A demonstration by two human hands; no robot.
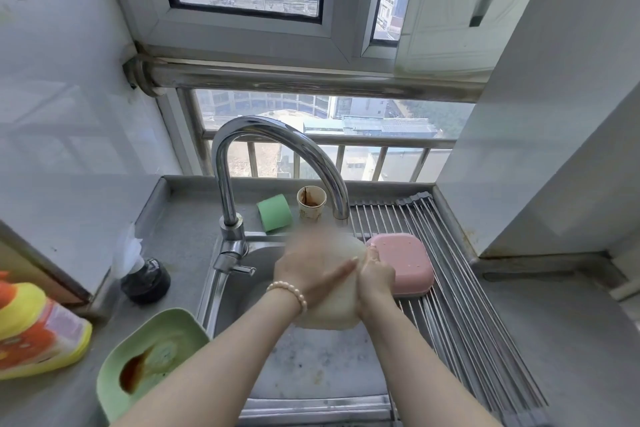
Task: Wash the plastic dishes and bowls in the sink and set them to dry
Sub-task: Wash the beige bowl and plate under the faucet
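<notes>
We log: cream dish [329, 308], blurred; pink dish [403, 262] w/ pale specks; green plate [114, 371], brown stain; green sponge [274, 212]; paper cup [311, 204] brown-stained; yellow-orange bottle [38, 329]; pearl-tone bracelet [289, 291]; steel-grey rack [460, 315].

dish [403, 263] on rack [460, 305], right of sink [311, 367]

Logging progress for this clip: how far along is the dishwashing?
Done: a pink dish lies upside down on the drying rack. In hand: the left hand and right hand work a blurred cream dish over the sink. Left: the sauce-stained green dish on the counter.
</notes>
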